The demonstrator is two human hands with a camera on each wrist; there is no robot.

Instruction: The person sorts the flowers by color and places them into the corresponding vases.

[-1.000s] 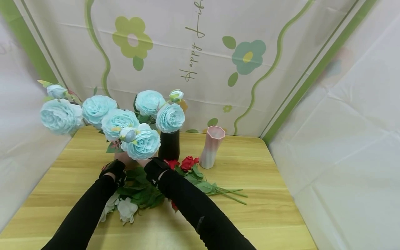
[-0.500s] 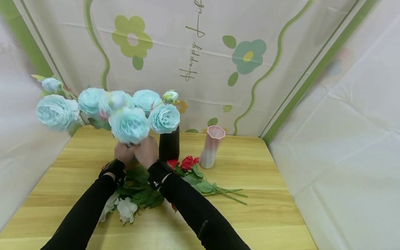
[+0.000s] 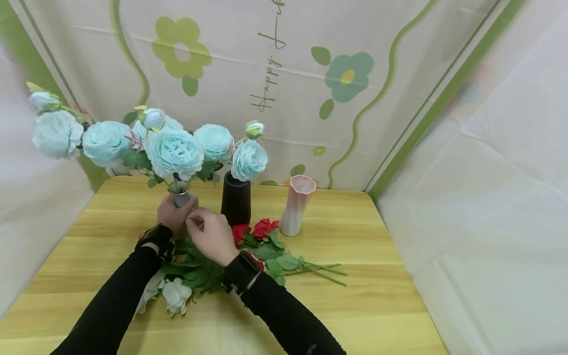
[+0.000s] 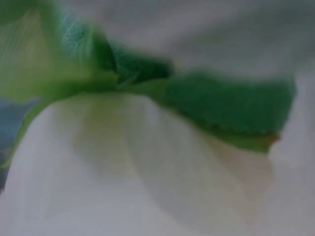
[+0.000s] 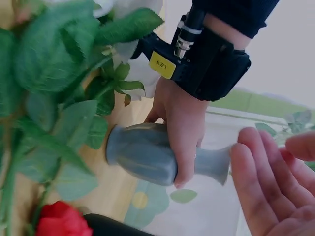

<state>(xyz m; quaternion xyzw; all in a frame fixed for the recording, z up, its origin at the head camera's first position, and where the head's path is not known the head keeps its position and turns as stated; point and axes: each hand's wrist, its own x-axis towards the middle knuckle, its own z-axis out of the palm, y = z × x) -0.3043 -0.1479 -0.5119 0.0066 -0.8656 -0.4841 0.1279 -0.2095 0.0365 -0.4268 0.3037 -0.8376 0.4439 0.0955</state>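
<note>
My left hand [image 3: 175, 212] grips a grey-blue vase [image 5: 145, 152] round its neck, and the vase stands upright on the table. Stems of light blue flowers [image 3: 175, 150] enter the mouth of this vase, and the blooms fan out to both sides. Close to the vase's rim is my right hand [image 3: 213, 234], its fingers loosely bent with nothing seen between them. The right wrist view shows these fingers [image 5: 258, 167] near the vase mouth. White petals [image 4: 123, 167] and green leaves [image 4: 226, 105] fill the left wrist view, where the left hand cannot be made out.
A black vase [image 3: 236, 202] stands right of the hands, partly under blue blooms. Farther right is a pink and white vase [image 3: 297, 207]. Red roses [image 3: 263, 228] with green stems lie before them. White flowers [image 3: 176, 296] lie beside my left forearm on the wooden table [image 3: 355, 305].
The blue flowers have turned and settled, with the front bloom moving up and left. My right hand has come away from the flowers' base toward the right and down. The left hand stays at the vase.
</note>
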